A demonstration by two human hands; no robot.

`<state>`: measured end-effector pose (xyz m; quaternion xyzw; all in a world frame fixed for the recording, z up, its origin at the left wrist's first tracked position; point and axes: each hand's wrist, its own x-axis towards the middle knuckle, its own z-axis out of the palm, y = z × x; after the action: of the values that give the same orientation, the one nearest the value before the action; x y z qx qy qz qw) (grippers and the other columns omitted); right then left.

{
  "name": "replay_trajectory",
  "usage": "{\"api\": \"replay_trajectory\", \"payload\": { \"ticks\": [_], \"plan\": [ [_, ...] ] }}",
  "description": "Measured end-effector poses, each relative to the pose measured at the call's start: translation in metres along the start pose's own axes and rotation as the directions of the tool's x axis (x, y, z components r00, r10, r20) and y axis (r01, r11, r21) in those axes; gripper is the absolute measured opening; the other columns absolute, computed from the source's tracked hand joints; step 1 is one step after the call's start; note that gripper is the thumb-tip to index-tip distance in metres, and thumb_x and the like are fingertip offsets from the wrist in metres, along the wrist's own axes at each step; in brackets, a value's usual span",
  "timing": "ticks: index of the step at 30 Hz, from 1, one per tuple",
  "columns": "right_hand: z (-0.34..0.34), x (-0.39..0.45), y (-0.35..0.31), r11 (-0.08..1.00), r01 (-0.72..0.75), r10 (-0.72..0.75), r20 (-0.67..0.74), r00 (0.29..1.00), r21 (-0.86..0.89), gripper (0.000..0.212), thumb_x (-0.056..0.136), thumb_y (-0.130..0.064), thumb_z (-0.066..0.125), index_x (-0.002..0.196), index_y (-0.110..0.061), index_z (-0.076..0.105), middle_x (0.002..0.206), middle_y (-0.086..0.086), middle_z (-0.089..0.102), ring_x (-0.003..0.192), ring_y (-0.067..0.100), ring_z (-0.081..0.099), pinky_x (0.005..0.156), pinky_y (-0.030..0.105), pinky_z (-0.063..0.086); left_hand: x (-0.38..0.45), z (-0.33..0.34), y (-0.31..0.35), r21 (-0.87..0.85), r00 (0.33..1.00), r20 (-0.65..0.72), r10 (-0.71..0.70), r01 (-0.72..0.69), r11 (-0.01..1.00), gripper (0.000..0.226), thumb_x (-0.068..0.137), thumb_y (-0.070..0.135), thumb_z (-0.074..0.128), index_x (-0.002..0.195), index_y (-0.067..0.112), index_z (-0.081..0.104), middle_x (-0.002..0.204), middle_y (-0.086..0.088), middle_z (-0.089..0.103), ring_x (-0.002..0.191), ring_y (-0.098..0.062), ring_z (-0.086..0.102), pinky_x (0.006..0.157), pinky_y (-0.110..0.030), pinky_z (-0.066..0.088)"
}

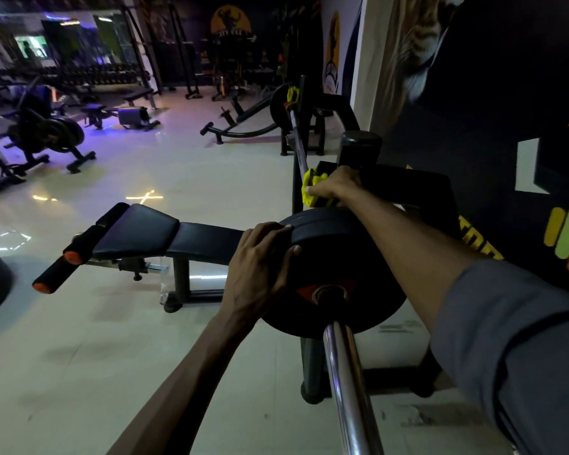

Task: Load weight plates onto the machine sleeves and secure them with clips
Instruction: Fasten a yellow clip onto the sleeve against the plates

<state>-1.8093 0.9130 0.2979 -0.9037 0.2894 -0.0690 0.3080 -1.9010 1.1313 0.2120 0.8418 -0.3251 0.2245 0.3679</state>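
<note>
Centre frame, the left hand grips the weight plate on the sleeve; the right hand clasps the yellow clip just beyond. Best steady the plate while seating that clip.

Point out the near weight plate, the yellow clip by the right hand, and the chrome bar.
near weight plate [352, 257]: head view, black face.
yellow clip [309, 188]: head view, left edge beside the fingers.
chrome bar [345, 372]: head view, near shaft.

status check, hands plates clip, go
Left hand grips rim of plates on chrome sleeve. Right hand holds yellow clip beyond the plates. Nothing in the way.
</note>
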Motion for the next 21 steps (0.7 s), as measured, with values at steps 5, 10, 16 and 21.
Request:
{"api": "replay_trajectory", "payload": {
  "ticks": [5,10,16,21],
  "plan": [
    [0.004,0.007,-0.006,0.966,-0.033,0.035,-0.003,0.999,0.257,0.045,0.080,-0.021,0.084,0.117,-0.001,0.070,0.116,0.023,0.075,0.089,0.035,0.078,0.067,0.038,0.066,0.001,-0.001,-0.003,-0.010,0.999,0.034,-0.005,0.005,1.000,0.040,0.101,0.037,0.066,0.132,0.012,0.070,0.131,-0.002,0.065,0.121,-0.019,0.059,0.097,-0.032,0.054],
    [-0.018,-0.013,-0.013,0.874,0.147,-0.159,-0.014,0.987,0.462,0.049,0.083,-0.027,0.085,0.122,-0.005,0.065,0.118,0.015,0.072,0.096,0.026,0.076,0.064,0.035,0.066,0.001,-0.006,0.001,-0.056,0.997,0.076,-0.020,0.025,0.998,0.041,0.103,0.037,0.065,0.135,0.012,0.068,0.134,-0.002,0.064,0.124,-0.019,0.059,0.102,-0.040,0.053],
    [-0.046,-0.105,0.018,0.741,0.272,-0.380,0.050,0.923,0.614,0.036,0.083,-0.036,0.085,0.106,-0.009,0.078,0.100,0.007,0.081,0.095,0.023,0.079,0.085,0.040,0.064,-0.020,-0.032,0.009,-0.413,0.967,0.040,-0.251,0.245,0.877,0.053,0.106,0.039,0.059,0.155,0.020,0.049,0.145,0.000,0.061,0.130,-0.011,0.061,0.109,-0.038,0.055],
    [-0.045,-0.210,0.079,0.724,0.323,-0.482,0.112,0.869,0.609,0.026,0.088,-0.037,0.081,0.111,-0.025,0.079,0.108,-0.003,0.081,0.101,0.013,0.077,0.086,0.026,0.062,-0.050,-0.056,0.037,-0.612,0.969,0.128,-0.210,0.244,0.753,0.047,0.106,0.041,0.056,0.151,0.027,0.052,0.140,0.015,0.067,0.131,-0.002,0.063,0.105,-0.027,0.056]
  ]
}}
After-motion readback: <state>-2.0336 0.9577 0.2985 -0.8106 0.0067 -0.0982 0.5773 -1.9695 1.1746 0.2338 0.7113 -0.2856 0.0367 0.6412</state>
